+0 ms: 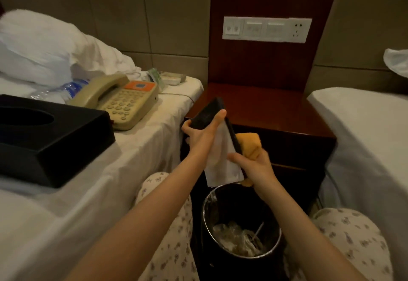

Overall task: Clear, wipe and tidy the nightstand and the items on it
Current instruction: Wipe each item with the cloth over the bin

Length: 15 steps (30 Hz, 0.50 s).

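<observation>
My left hand (199, 133) grips a flat black tray (207, 113), tilted on edge over the bin, with white paper (221, 163) hanging down from it. My right hand (254, 167) holds an orange cloth (250, 146) pressed against the tray's lower edge. Behind them stands the dark wooden nightstand (276, 113) with a bare top. On the left bed lie a beige telephone (123, 101), a black tissue box (48, 135), a water bottle (66, 89) and a small tray of items (171, 77).
A black waste bin (240, 223) with a plastic liner and rubbish stands on the floor between my knees. A white switch and socket panel (266, 29) is on the wall above the nightstand. Beds flank both sides; pillows (35, 48) lie on the left one.
</observation>
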Tool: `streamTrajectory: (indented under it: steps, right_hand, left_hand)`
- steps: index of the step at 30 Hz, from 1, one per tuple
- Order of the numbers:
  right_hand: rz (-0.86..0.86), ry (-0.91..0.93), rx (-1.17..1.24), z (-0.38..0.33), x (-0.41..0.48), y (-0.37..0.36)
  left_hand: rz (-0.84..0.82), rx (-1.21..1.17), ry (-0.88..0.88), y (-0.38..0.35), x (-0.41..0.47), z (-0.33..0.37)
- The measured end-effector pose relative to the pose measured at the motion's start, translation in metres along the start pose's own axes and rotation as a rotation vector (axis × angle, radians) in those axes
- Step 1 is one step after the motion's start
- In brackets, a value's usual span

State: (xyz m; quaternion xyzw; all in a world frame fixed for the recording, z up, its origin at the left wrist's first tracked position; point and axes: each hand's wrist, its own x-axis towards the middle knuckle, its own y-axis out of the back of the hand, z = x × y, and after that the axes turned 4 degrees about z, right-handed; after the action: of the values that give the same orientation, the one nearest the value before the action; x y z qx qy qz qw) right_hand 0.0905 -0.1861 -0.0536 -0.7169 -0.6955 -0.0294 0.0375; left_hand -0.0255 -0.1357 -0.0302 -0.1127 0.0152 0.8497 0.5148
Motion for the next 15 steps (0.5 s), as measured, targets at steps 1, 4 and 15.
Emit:
streamTrajectory:
  steps: [1,4,15]
  right_hand:
    - [0.007,-0.018,0.075,-0.007,0.004,0.003]
    - [-0.024,-0.031,0.314,-0.023,0.016,0.005]
    - [-0.111,0.035,0.264,-0.079,0.021,-0.061]
  left_hand:
    - [0.012,-0.014,-0.017,0.005,0.003,0.011]
    - [0.003,-0.090,0.011,0.023,0.013,0.037]
    - [0.169,-0.165,-0.291,0.104,-0.011,0.101]
